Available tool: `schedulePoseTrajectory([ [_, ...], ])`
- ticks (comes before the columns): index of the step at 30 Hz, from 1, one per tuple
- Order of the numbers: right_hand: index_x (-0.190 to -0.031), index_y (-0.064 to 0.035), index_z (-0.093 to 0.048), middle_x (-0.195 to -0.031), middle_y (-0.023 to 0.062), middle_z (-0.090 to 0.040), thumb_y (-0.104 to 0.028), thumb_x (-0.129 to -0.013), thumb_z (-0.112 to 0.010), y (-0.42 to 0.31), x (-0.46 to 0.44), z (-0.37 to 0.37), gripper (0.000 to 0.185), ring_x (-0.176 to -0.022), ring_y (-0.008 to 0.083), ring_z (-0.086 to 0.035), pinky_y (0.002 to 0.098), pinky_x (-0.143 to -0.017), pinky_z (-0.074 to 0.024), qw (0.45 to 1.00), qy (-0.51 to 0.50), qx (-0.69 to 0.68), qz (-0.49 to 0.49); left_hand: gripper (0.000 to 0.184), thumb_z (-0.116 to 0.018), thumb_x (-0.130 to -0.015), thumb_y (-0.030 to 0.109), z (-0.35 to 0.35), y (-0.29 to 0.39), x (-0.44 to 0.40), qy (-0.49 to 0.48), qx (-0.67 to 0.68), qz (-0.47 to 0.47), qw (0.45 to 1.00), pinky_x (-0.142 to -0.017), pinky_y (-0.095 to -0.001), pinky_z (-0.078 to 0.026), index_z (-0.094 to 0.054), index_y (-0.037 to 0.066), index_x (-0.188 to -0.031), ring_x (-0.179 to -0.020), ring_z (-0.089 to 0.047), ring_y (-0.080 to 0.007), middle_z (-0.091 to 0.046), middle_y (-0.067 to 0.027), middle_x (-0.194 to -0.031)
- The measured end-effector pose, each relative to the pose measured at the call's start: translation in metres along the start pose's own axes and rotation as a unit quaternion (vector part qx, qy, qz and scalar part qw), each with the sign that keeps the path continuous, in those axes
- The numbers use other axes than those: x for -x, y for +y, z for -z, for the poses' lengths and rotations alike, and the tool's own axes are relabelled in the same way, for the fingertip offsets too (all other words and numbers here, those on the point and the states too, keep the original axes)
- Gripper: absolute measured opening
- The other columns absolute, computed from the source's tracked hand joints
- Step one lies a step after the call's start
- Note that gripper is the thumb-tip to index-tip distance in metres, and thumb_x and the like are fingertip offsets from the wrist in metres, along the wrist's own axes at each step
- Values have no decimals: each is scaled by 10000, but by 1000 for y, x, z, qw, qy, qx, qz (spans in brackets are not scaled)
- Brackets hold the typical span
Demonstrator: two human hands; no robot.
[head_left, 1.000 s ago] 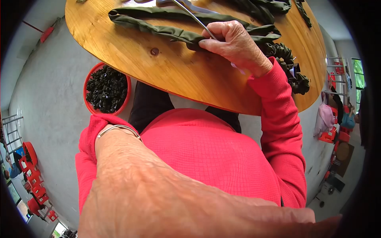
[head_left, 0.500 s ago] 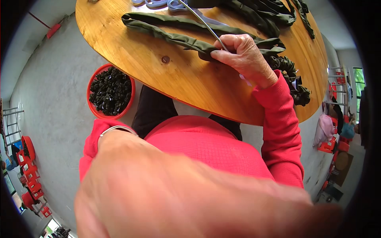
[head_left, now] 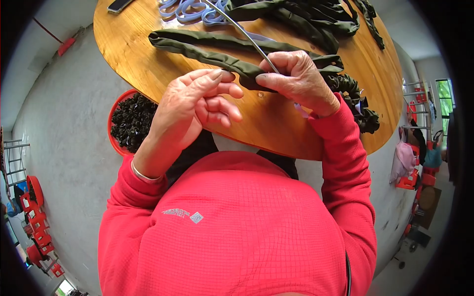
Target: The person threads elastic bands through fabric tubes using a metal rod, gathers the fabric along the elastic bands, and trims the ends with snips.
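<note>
My right hand (head_left: 301, 81) pinches a thin metal rod (head_left: 242, 32) together with the near side of a long dark green fabric tube (head_left: 197, 53). The rod slants up and left across the table from my fingers. A pale lilac elastic end (head_left: 300, 109) shows below that hand. My left hand (head_left: 192, 101) hovers at the table's near edge, fingers loosely curled and apart. Its thumb and forefinger tips are close to the tube; whether they touch it I cannot tell. Gathered green scrunchies (head_left: 363, 111) lie beside my right wrist.
On the wooden table (head_left: 123, 44) are lilac elastic bands (head_left: 190, 10), more green fabric strips (head_left: 311, 24) and a phone (head_left: 119, 5). A red basin (head_left: 112, 135) full of dark scrunchies stands on the floor at left. Red stools (head_left: 37, 217) line the left side.
My left hand has moved from close in front of the camera, where it was blurred, to beside the fabric tube. My right hand keeps its grip on the rod and tube.
</note>
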State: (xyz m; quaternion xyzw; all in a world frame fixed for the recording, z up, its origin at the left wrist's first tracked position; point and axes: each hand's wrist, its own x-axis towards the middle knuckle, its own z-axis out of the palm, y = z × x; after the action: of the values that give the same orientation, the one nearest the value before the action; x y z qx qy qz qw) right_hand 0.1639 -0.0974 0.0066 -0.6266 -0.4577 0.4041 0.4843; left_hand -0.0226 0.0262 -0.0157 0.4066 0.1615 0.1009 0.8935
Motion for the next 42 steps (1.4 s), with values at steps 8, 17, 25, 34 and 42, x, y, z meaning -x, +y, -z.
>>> schedulePoseTrajectory([
  [8, -790, 22, -639, -647, -46, -568, -50, -790, -661, -7, 3, -3, 75, -603, 0, -486, 180, -523, -396, 999, -37, 0, -8, 243, -553, -911, 218, 3, -5, -18, 14, 37, 5, 999, -426, -248, -474, -572, -23, -887, -488, -589, -175, -626, -106, -746],
  [17, -806, -7, -654, -585, -55, -503, -79, -787, -676, 5, 1, -5, 78, -553, -2, -416, 188, -467, -346, 992, 60, 96, 52, 200, -569, -894, 148, -4, -7, -17, 52, -44, -64, 996, -404, -229, -450, -570, -15, -778, -430, -547, -151, -605, -94, -649],
  [25, -783, -3, -632, -597, -75, -491, -52, -798, -634, 1, 3, -8, 51, -550, -6, -407, 182, -482, -348, 987, 22, 136, 78, 213, -590, -885, 160, -11, -10, -17, 34, -109, -48, 992, -400, -213, -434, -581, -17, -767, -431, -546, -124, -605, -80, -632],
  [34, -772, -6, -610, -585, -57, -498, -95, -822, -601, 4, 1, -8, 103, -531, 5, -424, 194, -461, -354, 991, 53, 110, 62, 213, -607, -863, 143, -15, -8, -17, 44, -136, -29, 989, -368, -206, -399, -578, 7, -702, -401, -533, -115, -606, -71, -610],
  [42, -797, -24, -606, -562, -77, -467, -120, -851, -591, 1, 1, -5, 111, -480, -14, -386, 170, -419, -292, 995, 57, 82, 32, 203, -608, -850, 121, -6, -6, -21, 29, -68, -9, 997, -350, -214, -377, -561, 20, -679, -380, -522, -127, -577, -63, -572],
])
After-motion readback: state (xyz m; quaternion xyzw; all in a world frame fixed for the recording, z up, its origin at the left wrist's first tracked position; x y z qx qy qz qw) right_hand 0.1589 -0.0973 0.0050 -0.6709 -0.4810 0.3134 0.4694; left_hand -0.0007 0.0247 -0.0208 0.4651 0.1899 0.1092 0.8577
